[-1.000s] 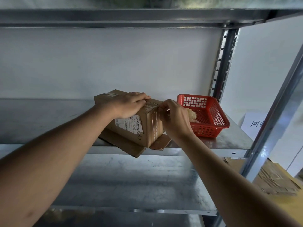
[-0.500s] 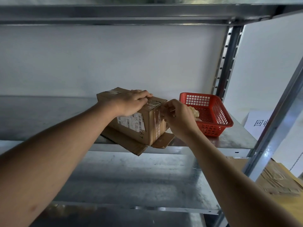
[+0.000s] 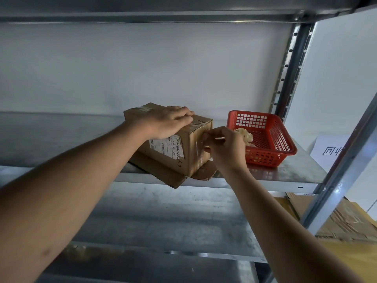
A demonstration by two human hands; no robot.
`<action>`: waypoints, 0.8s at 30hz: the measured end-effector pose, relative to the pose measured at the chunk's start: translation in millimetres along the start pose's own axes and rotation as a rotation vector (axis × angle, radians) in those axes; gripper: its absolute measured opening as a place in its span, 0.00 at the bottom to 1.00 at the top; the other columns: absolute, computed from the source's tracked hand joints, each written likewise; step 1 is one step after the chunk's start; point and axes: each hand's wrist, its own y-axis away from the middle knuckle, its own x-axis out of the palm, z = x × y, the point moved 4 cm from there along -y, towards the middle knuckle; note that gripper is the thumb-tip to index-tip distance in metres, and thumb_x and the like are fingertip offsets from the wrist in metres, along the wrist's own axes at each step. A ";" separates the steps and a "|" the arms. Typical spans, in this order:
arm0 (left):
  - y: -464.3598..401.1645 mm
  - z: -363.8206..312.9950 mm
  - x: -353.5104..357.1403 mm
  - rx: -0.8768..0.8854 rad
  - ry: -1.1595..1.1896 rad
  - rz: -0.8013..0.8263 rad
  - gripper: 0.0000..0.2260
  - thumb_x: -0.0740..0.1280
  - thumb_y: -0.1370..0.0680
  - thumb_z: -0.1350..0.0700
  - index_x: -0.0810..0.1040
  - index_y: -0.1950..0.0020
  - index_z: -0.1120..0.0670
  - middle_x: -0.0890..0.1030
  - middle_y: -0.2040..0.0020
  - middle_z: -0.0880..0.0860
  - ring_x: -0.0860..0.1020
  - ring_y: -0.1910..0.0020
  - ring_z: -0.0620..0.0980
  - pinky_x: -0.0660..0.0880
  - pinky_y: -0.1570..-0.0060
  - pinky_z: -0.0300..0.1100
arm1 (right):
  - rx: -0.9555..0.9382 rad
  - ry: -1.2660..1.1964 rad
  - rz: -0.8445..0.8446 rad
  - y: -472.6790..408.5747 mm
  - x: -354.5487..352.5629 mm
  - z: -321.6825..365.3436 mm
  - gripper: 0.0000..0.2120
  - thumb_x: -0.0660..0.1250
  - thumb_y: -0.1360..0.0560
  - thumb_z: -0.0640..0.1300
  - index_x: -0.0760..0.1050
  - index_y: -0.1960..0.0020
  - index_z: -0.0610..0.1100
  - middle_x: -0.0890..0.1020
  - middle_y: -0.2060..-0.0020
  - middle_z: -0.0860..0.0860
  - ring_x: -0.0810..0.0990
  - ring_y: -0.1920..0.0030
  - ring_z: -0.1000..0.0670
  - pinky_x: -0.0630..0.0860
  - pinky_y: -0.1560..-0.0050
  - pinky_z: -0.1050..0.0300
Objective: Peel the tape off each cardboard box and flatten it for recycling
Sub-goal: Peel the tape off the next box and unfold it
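Hands [image 3: 224, 148] hide the box's [image 3: 183, 152] tape end.

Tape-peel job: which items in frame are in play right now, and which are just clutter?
In play:
- cardboard box, on the metal shelf
- left hand, pressing down on the box top
- right hand, pinching clear tape at the box's right side
- red basket, holding wadded tape

Lying about:
- flattened cardboard, lower right
- paper sign

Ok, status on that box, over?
Left hand pressing brown cardboard box top. Right hand pinching clear tape at its side. Red plastic basket beside, clear of hands.
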 end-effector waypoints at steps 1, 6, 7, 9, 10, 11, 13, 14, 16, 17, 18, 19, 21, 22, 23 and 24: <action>1.1 -0.2 -0.9 0.002 -0.002 0.014 0.27 0.49 0.20 0.27 0.63 0.22 0.33 0.60 0.18 0.42 0.61 0.21 0.50 0.61 0.36 0.50 | 0.031 -0.020 0.026 -1.5 2.6 -1.9 0.09 0.70 0.21 0.37 0.83 0.55 0.49 0.86 0.59 0.51 0.87 0.57 0.47 0.85 0.52 0.41; 6.2 3.0 -4.2 0.009 -0.053 0.101 0.47 0.51 0.36 0.13 0.56 0.20 0.31 0.50 0.15 0.46 0.50 0.16 0.49 0.53 0.22 0.61 | 0.064 0.099 0.188 -9.3 2.7 3.0 0.10 0.65 0.19 0.39 0.80 0.55 0.50 0.86 0.58 0.50 0.86 0.53 0.44 0.83 0.48 0.37; 5.5 4.0 -4.0 0.007 -0.056 0.102 0.47 0.51 0.37 0.12 0.56 0.20 0.31 0.50 0.15 0.46 0.49 0.16 0.49 0.52 0.22 0.62 | 0.075 0.126 0.227 -12.1 -0.1 5.1 0.09 0.65 0.18 0.40 0.80 0.54 0.48 0.86 0.58 0.48 0.86 0.53 0.43 0.84 0.47 0.38; 3.8 4.6 -2.4 0.008 -0.060 0.095 0.47 0.51 0.36 0.13 0.56 0.20 0.31 0.50 0.15 0.47 0.49 0.16 0.49 0.53 0.22 0.63 | 0.128 0.087 0.289 -15.6 -5.1 8.4 0.08 0.66 0.17 0.38 0.80 0.54 0.43 0.86 0.60 0.47 0.87 0.55 0.43 0.86 0.51 0.46; 2.9 4.7 -1.8 0.012 -0.065 0.090 0.47 0.50 0.36 0.13 0.56 0.20 0.31 0.51 0.15 0.47 0.49 0.16 0.49 0.53 0.22 0.63 | 0.157 0.035 0.314 -15.6 -6.5 10.1 0.07 0.65 0.17 0.37 0.80 0.52 0.40 0.86 0.61 0.46 0.87 0.56 0.44 0.86 0.55 0.51; 2.4 4.8 -1.5 0.019 -0.071 0.087 0.47 0.50 0.36 0.13 0.56 0.20 0.31 0.51 0.15 0.47 0.50 0.16 0.48 0.54 0.22 0.62 | 0.178 -0.017 0.334 -14.6 -7.3 13.0 0.07 0.64 0.16 0.35 0.79 0.51 0.38 0.86 0.61 0.45 0.88 0.57 0.45 0.86 0.58 0.56; 2.2 5.5 -2.0 0.025 -0.073 0.081 0.47 0.50 0.36 0.13 0.57 0.20 0.32 0.52 0.15 0.46 0.50 0.17 0.48 0.55 0.22 0.61 | 0.207 -0.115 0.352 -11.5 -8.4 18.6 0.05 0.63 0.16 0.34 0.77 0.48 0.34 0.86 0.60 0.42 0.88 0.60 0.47 0.84 0.61 0.59; 2.4 6.1 -2.4 0.021 -0.069 0.079 0.47 0.51 0.36 0.13 0.57 0.20 0.32 0.52 0.15 0.46 0.51 0.17 0.48 0.55 0.23 0.60 | 0.215 -0.159 0.348 -11.1 -9.2 20.3 0.04 0.63 0.16 0.33 0.76 0.47 0.33 0.86 0.60 0.41 0.88 0.61 0.48 0.84 0.62 0.60; 2.6 6.3 -2.5 0.015 -0.059 0.078 0.47 0.51 0.36 0.13 0.57 0.20 0.32 0.52 0.15 0.47 0.51 0.17 0.49 0.56 0.24 0.58 | 0.223 -0.203 0.340 -12.1 -11.7 22.7 0.03 0.65 0.17 0.32 0.76 0.47 0.33 0.86 0.60 0.40 0.88 0.62 0.49 0.83 0.62 0.60; 2.2 5.9 -1.9 0.019 -0.056 0.078 0.47 0.52 0.36 0.13 0.57 0.20 0.32 0.52 0.15 0.47 0.51 0.17 0.49 0.56 0.24 0.58 | 0.236 -0.220 0.350 -12.3 -13.1 23.1 0.03 0.65 0.17 0.33 0.76 0.47 0.33 0.86 0.60 0.41 0.87 0.62 0.48 0.83 0.61 0.60; 1.8 5.8 -1.5 0.025 -0.052 0.079 0.47 0.52 0.36 0.13 0.58 0.20 0.32 0.53 0.15 0.47 0.51 0.17 0.48 0.57 0.24 0.57 | 0.260 -0.251 0.375 -12.2 -14.6 23.3 0.02 0.65 0.18 0.33 0.76 0.47 0.33 0.85 0.61 0.41 0.87 0.61 0.48 0.84 0.60 0.59; 1.7 6.0 -1.1 0.027 -0.048 0.081 0.47 0.52 0.36 0.13 0.58 0.20 0.32 0.53 0.15 0.46 0.52 0.17 0.49 0.57 0.24 0.56 | 0.297 -0.308 0.405 -12.2 -16.0 23.8 0.02 0.65 0.18 0.33 0.76 0.47 0.33 0.85 0.61 0.42 0.87 0.61 0.47 0.84 0.59 0.58; 2.2 7.2 -1.0 0.016 -0.046 0.085 0.47 0.52 0.37 0.13 0.58 0.21 0.30 0.52 0.15 0.46 0.53 0.17 0.50 0.57 0.23 0.58 | 0.363 -0.464 0.435 -13.3 -19.4 25.7 0.03 0.65 0.18 0.33 0.77 0.49 0.34 0.84 0.64 0.43 0.85 0.62 0.47 0.84 0.59 0.57; 2.4 7.7 -1.2 0.012 -0.046 0.084 0.46 0.52 0.36 0.13 0.57 0.21 0.30 0.52 0.15 0.46 0.53 0.17 0.50 0.57 0.23 0.59 | 0.368 -0.505 0.421 -15.1 -21.9 26.9 0.03 0.65 0.18 0.33 0.77 0.50 0.34 0.84 0.65 0.44 0.85 0.63 0.48 0.84 0.60 0.57; 2.4 7.9 -1.5 0.015 -0.048 0.082 0.46 0.52 0.36 0.13 0.57 0.21 0.30 0.52 0.15 0.46 0.53 0.17 0.50 0.57 0.23 0.59 | 0.354 -0.508 0.391 -17.0 -24.6 28.3 0.03 0.65 0.18 0.33 0.77 0.49 0.34 0.83 0.64 0.44 0.84 0.63 0.48 0.84 0.60 0.56; 2.0 7.8 -1.7 0.021 -0.053 0.079 0.46 0.52 0.36 0.13 0.57 0.21 0.30 0.52 0.15 0.46 0.54 0.17 0.50 0.57 0.23 0.59 | 0.327 -0.496 0.359 -18.4 -27.1 29.7 0.02 0.65 0.18 0.32 0.76 0.47 0.33 0.83 0.63 0.43 0.84 0.62 0.48 0.84 0.59 0.56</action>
